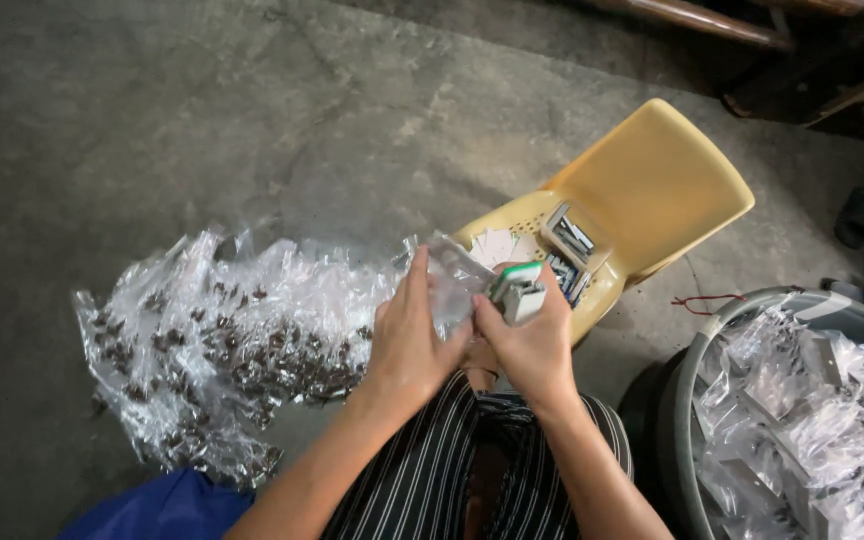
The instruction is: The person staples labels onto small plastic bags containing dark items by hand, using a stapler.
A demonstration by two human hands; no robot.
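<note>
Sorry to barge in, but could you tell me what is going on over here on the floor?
A person seated over a concrete floor holds a small clear plastic bag in the left hand and a green-and-white stapler in the right hand, the two meeting at the bag. A heap of filled clear packets lies on the floor to the left, more fill a grey tub on the right, and a yellow plastic chair ahead carries small boxes.

We see grey concrete floor (202,110) carrying heap of clear packets (212,340), yellow plastic chair (652,190), grey tub (687,400).
</note>
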